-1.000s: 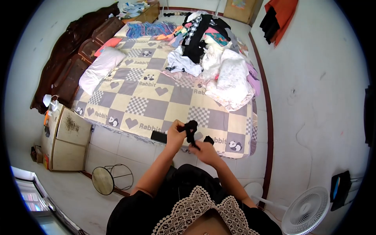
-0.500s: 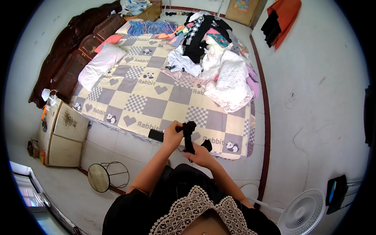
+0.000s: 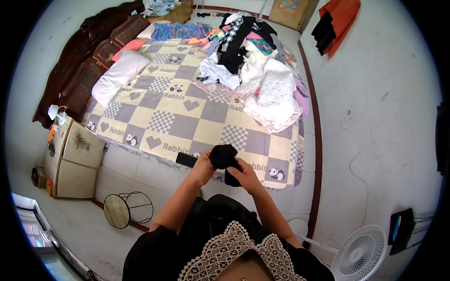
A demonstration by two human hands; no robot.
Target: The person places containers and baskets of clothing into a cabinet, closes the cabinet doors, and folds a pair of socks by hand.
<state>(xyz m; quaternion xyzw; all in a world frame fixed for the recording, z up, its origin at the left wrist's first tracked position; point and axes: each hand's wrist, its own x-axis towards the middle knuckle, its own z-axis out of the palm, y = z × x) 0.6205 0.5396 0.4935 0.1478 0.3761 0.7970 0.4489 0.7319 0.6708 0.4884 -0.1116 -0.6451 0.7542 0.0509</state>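
Note:
Both hands are in front of my body, above the near edge of the bed. My left hand (image 3: 203,166) is closed on the left side of a bunched black cloth (image 3: 223,156). My right hand (image 3: 245,176) grips black fabric at the lower right, thumb on top. Whether the two dark parts are one piece or two, I cannot tell. Just left of my left hand, a dark flat object (image 3: 186,160) lies on the bed's edge.
A patterned bedsheet (image 3: 173,107) covers the bed, with a heap of clothes (image 3: 276,89) at its far right and a pillow (image 3: 119,77) at left. A stool (image 3: 117,211) stands lower left, a white fan (image 3: 358,253) lower right, a cabinet (image 3: 79,164) at left.
The black cloth has gone from a narrow, hanging strip to a wider bunch between my hands. My right hand has moved up and right. The small black piece beside it no longer shows separately.

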